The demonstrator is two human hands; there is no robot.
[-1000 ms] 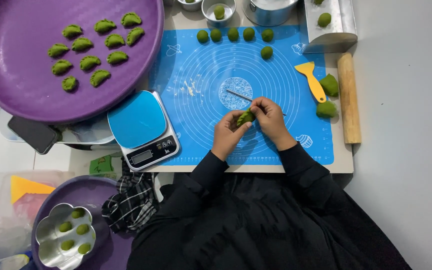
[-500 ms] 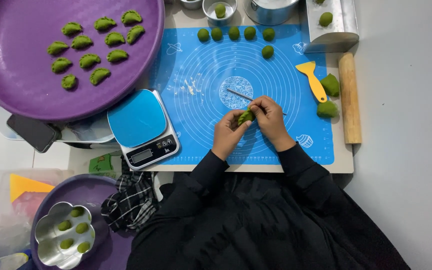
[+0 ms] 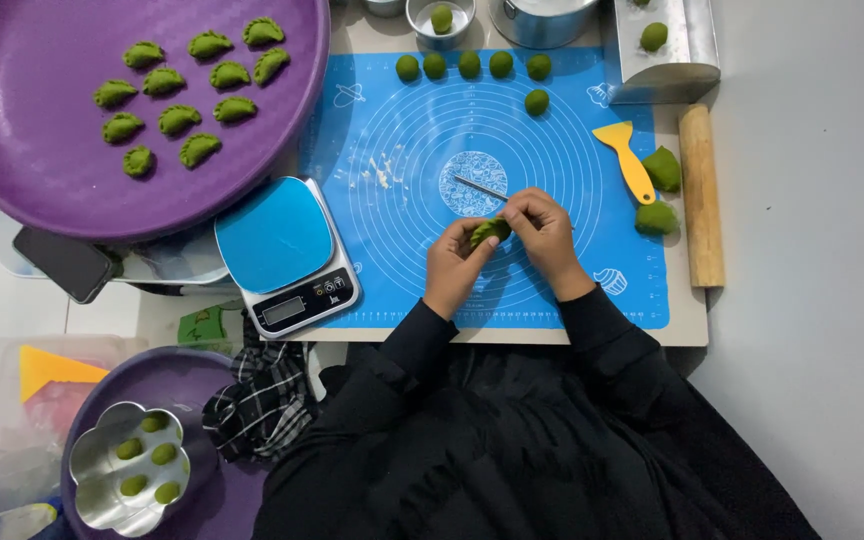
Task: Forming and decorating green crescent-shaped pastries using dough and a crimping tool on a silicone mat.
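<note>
Over the blue baking mat (image 3: 402, 130), my left hand (image 3: 455, 266) and my right hand (image 3: 544, 236) meet around a small folded green dough piece (image 3: 489, 230). Both pinch it between the fingertips. A thin metal stick (image 3: 476, 187) pokes out from under my right hand toward the mat's centre; I cannot tell whether the hand grips it. Several green dough balls (image 3: 469, 65) sit in a row at the mat's far edge. Several finished green dumplings (image 3: 180, 118) lie on the large purple tray (image 3: 12, 150) at the upper left.
A blue kitchen scale (image 3: 285, 254) sits left of the mat. A yellow scraper (image 3: 626, 160), two green dough lumps (image 3: 657, 217) and a wooden rolling pin (image 3: 702, 195) lie right. A phone (image 3: 67, 262), checked cloth (image 3: 257, 395) and flower-shaped tin (image 3: 127, 480) with dough balls sit lower left.
Both hands stay in the same spot around the dough piece; only the fingers shift slightly as they pinch it.
</note>
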